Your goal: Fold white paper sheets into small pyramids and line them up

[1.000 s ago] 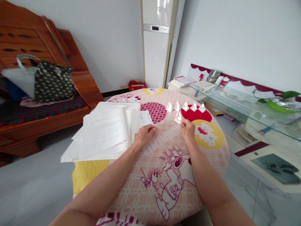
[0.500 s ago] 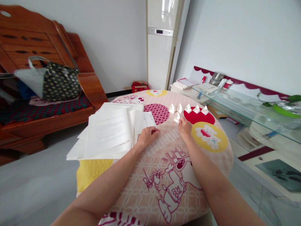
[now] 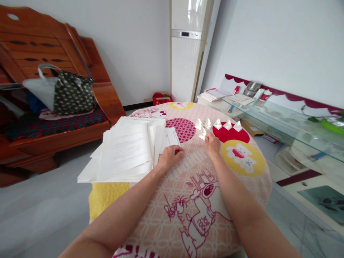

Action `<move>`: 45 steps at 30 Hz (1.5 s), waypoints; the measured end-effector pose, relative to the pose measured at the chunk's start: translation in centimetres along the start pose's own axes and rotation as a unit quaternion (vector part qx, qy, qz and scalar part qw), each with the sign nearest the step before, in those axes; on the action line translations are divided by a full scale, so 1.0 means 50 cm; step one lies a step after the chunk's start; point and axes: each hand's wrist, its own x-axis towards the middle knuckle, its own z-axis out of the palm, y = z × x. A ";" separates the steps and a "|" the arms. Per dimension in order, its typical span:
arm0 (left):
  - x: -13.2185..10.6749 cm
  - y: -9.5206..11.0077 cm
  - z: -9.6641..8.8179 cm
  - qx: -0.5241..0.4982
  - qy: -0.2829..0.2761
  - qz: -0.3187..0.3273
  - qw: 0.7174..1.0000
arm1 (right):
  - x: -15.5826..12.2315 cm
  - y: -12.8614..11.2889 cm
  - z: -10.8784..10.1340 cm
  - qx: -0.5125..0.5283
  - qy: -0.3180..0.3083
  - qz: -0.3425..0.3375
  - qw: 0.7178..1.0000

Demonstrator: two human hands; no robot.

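My right hand point(image 3: 213, 145) has its fingertips closed on a small white folded-paper piece point(image 3: 202, 133), low over the tablecloth. Just beyond it stand more pointed folded-paper pieces point(image 3: 218, 124), several in a row across the far right part of the table. My left hand point(image 3: 172, 156) rests on the cloth with its fingers curled in, and nothing shows in them. Beside that hand lies a white sheet with printed lines point(image 3: 172, 136), at the right edge of a loose stack of papers point(image 3: 126, 147).
A patterned cloth point(image 3: 188, 211) covers the round table. On the right is a glass-topped cabinet point(image 3: 285, 123) with papers, a cup and bowls. A wooden bench point(image 3: 67, 132) with bags point(image 3: 73, 91) stands left. A tall white air conditioner point(image 3: 185, 64) fills the back corner.
The view has turned slightly left, so the scene sits further right. My right hand and its folded-paper piece have shifted slightly left relative to the row. My left hand looks much the same.
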 end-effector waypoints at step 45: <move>-0.018 0.015 -0.033 0.192 0.004 0.066 0.979 | -0.090 -0.041 -0.031 0.302 -0.110 -0.155 0.934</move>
